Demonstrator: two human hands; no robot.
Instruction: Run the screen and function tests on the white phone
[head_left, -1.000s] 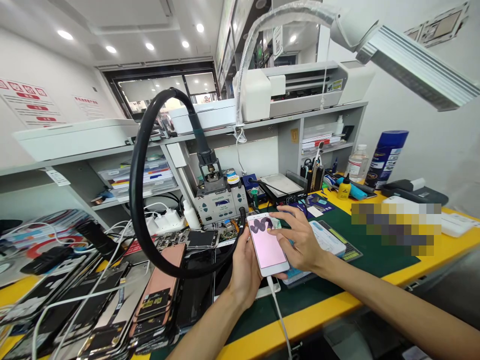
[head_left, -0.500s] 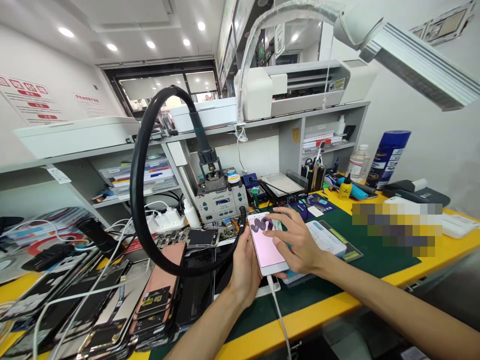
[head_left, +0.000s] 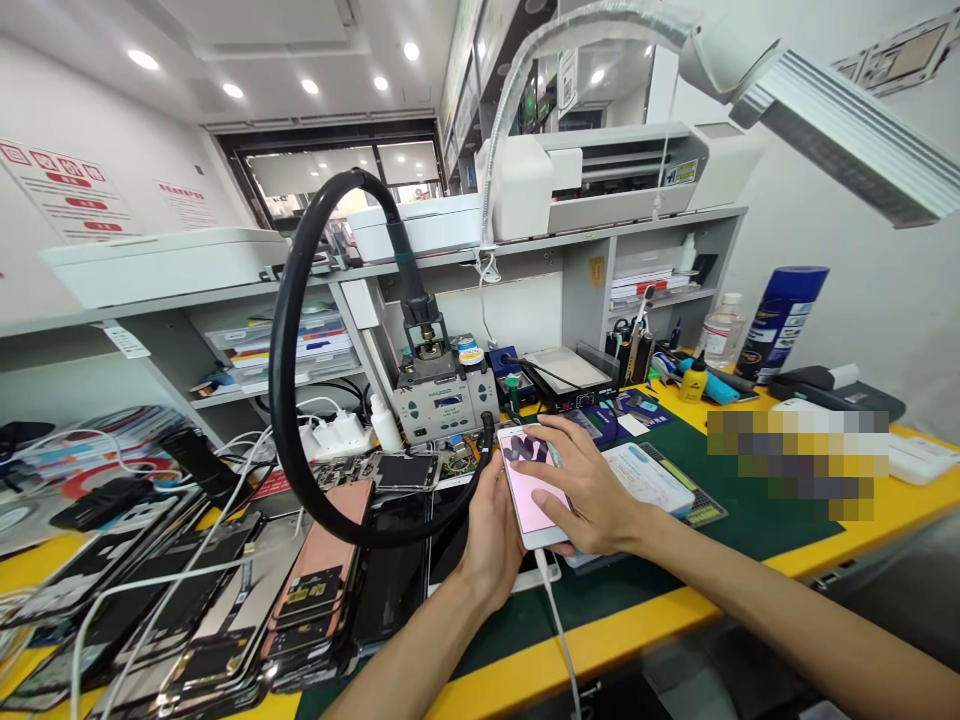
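A white phone (head_left: pixel 526 497) with a lit pink screen is gripped along its left edge by my left hand (head_left: pixel 489 535). A white cable (head_left: pixel 555 630) hangs from the phone's bottom end. My right hand (head_left: pixel 589 487) lies over the screen with fingers spread, fingertips touching the glass. Both hands hover above the green mat (head_left: pixel 720 520) on the yellow bench.
A thick black hose (head_left: pixel 289 400) loops from the grey hot-air station (head_left: pixel 442 400) just left of the phone. Several disassembled phones and screens (head_left: pixel 247 600) pile up at the left. A blue can (head_left: pixel 780 320), bottles and tools stand at the back right. A lamp head (head_left: pixel 832 120) hangs above.
My right hand has slid down across the phone's screen, now covering more of it. The left hand keeps its grip; the view shifted slightly.
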